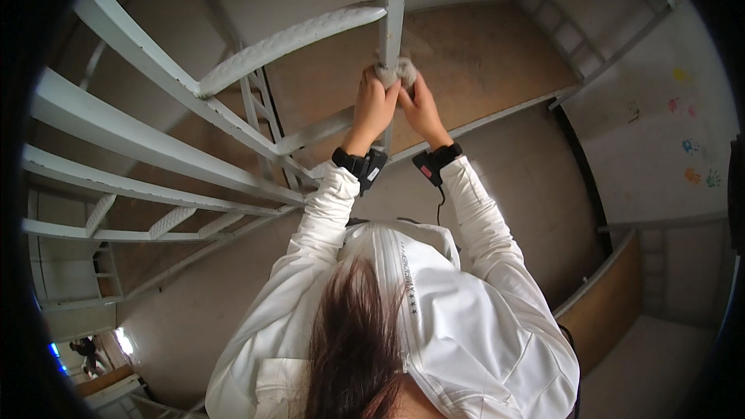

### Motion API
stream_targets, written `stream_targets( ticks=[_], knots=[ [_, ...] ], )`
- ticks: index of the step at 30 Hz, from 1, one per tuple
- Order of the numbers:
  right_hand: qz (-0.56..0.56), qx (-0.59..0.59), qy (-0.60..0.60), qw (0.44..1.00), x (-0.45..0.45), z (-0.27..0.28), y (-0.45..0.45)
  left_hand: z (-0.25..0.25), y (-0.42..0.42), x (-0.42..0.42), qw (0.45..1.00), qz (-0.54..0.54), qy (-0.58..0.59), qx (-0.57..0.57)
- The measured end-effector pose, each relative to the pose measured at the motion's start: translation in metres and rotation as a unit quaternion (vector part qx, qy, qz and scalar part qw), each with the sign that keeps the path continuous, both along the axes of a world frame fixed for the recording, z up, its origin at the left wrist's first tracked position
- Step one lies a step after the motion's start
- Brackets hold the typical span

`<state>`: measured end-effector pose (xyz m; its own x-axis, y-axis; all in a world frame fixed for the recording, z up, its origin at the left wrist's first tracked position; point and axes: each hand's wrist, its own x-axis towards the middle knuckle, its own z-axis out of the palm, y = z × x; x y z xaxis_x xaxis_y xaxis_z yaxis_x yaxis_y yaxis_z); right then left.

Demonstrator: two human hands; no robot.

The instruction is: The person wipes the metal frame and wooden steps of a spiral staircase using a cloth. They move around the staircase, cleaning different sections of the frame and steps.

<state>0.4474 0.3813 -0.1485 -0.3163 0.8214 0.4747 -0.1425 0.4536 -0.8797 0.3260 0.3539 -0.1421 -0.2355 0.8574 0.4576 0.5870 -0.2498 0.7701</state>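
A greyish cloth (405, 71) is wrapped around a pale painted metal post (393, 29) of a bunk bed frame. My left hand (372, 106) presses it on the post's left side, fingers curled round it. My right hand (422, 109) holds the same cloth from the right side, its thumb close to the left thumb. The palms and parts of the fingers are hidden. A textured metal ladder step (297, 38) meets the post above my hands.
Metal rails (157, 139) and further steps spread out at the left. Behind the post lies a brown bunk board (465, 64). A wall (657, 128) with coloured handprints stands at the right, and another bunk board (605, 302) is at the lower right.
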Motion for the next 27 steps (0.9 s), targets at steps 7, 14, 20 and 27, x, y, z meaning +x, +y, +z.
stream_targets(
  ticks=[7, 14, 20, 27],
  knots=[
    [-0.038, -0.035, 0.020, 0.998, -0.002, -0.005, 0.002, 0.005, 0.006, 0.012, 0.993, 0.066, 0.083, 0.058],
    [-0.034, -0.104, -0.049, 0.993, 0.005, -0.063, -0.004, -0.036, -0.010, 0.014, 0.964, 0.113, 0.232, -0.060],
    [-0.185, 0.058, -0.098, 0.976, -0.010, -0.040, -0.052, -0.009, -0.047, 0.009, 0.966, 0.089, 0.242, -0.017],
    [-0.175, 0.192, -0.240, 0.936, -0.030, -0.042, -0.075, -0.017, -0.088, -0.010, 0.972, 0.097, 0.212, 0.017]
  ],
)
